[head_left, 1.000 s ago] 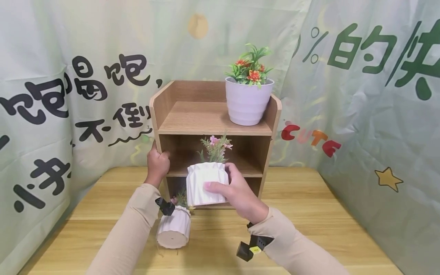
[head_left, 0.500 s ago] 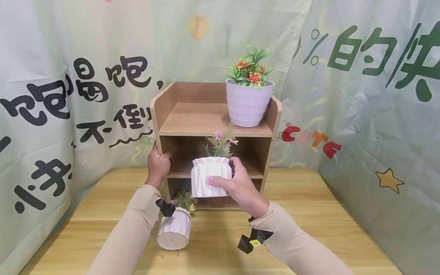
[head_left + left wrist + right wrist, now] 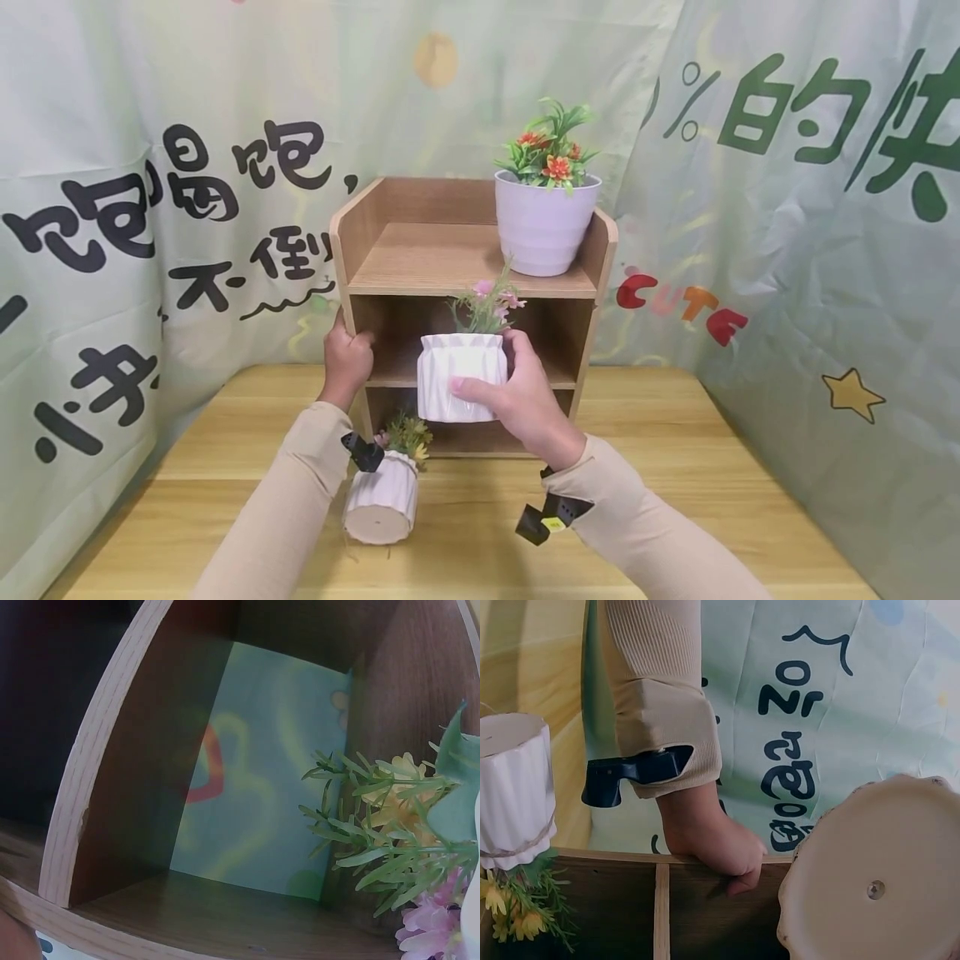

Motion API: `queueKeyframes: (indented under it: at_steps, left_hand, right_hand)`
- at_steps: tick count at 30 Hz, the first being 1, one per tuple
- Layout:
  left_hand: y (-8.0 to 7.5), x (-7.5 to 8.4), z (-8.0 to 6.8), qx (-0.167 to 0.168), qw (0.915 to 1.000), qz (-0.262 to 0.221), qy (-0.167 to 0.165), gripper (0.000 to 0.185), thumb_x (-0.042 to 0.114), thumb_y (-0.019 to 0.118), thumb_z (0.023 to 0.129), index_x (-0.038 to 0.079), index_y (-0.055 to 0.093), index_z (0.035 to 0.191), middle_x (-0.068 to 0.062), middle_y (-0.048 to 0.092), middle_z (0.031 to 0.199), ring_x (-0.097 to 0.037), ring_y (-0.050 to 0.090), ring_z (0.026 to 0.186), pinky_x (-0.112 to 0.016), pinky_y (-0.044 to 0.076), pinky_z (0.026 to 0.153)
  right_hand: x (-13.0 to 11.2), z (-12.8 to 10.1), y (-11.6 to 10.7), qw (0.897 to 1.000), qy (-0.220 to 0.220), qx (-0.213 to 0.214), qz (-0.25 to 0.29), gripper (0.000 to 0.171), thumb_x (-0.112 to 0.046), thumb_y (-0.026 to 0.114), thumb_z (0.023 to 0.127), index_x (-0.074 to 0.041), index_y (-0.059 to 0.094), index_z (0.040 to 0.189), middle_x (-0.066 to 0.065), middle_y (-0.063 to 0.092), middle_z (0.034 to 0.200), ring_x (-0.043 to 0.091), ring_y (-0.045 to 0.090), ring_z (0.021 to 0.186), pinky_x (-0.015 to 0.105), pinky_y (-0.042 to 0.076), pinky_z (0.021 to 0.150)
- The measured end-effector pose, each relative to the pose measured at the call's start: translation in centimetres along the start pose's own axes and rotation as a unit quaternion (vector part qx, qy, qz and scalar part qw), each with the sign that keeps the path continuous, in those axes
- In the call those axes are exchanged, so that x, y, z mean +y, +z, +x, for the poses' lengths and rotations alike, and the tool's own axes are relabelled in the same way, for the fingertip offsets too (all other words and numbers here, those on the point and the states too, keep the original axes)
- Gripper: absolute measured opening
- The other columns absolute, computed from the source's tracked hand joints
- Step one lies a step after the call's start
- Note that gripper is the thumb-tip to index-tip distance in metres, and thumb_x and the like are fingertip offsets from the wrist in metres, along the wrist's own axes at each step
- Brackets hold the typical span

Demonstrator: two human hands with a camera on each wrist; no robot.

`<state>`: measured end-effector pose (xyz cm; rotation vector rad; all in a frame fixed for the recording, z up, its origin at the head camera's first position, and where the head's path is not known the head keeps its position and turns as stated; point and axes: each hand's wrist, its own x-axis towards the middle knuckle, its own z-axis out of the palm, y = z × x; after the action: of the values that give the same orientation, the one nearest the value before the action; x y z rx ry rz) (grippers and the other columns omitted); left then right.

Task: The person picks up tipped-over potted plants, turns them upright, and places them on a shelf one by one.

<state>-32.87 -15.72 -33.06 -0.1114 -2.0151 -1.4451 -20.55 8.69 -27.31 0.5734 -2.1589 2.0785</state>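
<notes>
One lilac pot (image 3: 546, 221) with orange flowers already stands on the top board of the wooden shelf (image 3: 420, 258), toward its right end. I judge the work roughly a third done: the white pleated pot (image 3: 459, 377) with pink flowers is in the air, level with the mouth of the middle compartment but not yet set down inside, and a ribbed white pot (image 3: 381, 500) with yellow flowers lies tipped on the counter (image 3: 675, 500), its plant end at the foot of the shelf.

My right hand (image 3: 521, 400) is clamped on the pleated pot, thumb across its front, fingers round the far side, the pot upright. My left hand (image 3: 347, 360) grips the shelf's left wall, fingers curled over its front edge. Both forearms reach forward, well apart.
</notes>
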Motion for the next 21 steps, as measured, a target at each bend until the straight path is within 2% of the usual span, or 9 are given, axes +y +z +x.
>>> queueKeyframes:
  at_steps: [4,13,21]
  left_hand:
    - [0.0,0.1,-0.1,-0.003,1.0,0.0,-0.008,0.055,0.001,0.049,0.079,-0.002,0.048,0.134,-0.031,0.059,0.118,-0.042,0.056,0.109,-0.052,0.042,0.097]
    - [0.0,0.2,0.1,-0.003,1.0,0.003,-0.005,0.054,0.002,0.049,0.08,-0.002,0.047,0.134,-0.03,0.059,0.119,-0.041,0.056,0.11,-0.052,0.041,0.097]
    - [0.1,0.2,0.2,-0.002,1.0,0.0,-0.002,0.052,0.002,0.049,0.079,-0.002,0.049,0.131,-0.03,0.061,0.116,-0.041,0.056,0.108,-0.051,0.042,0.095]
  right_hand:
    - [-0.1,0.2,0.0,1.0,-0.007,0.011,-0.016,0.071,-0.007,0.078,0.074,-0.002,0.036,0.13,0.018,0.054,0.11,0.027,0.06,0.092,0.037,0.056,0.073]
    - [-0.6,0.5,-0.2,0.997,-0.034,0.034,-0.058,0.077,-0.012,0.081,0.073,-0.003,0.034,0.134,0.016,0.053,0.112,0.027,0.058,0.095,0.036,0.055,0.075]
    - [-0.8,1.1,-0.3,0.992,-0.066,0.066,-0.09,0.075,-0.014,0.082,0.07,-0.003,0.037,0.129,0.014,0.054,0.109,0.026,0.057,0.092,0.036,0.054,0.073]
